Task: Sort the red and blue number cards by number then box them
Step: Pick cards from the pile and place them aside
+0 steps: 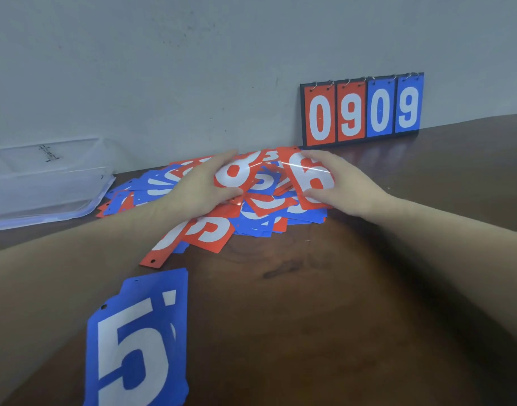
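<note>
A loose heap of red and blue number cards (pixel 260 213) lies at the back of the brown table. My left hand (pixel 203 187) grips a red card showing a white 8 or 6 (pixel 235 172) above the heap. My right hand (pixel 343 184) pinches a red 6 card (pixel 311 177) at the heap's right side, thumb under its lower edge. A small stack of blue 5 cards (pixel 137 341) lies apart at the near left.
A clear plastic box (pixel 43 186) with a bluish rim sits at the far left against the wall. A flip scoreboard (pixel 362 109) reading 0909 leans on the wall at the back right. The dark wooden table (pixel 324 317) stretches toward me.
</note>
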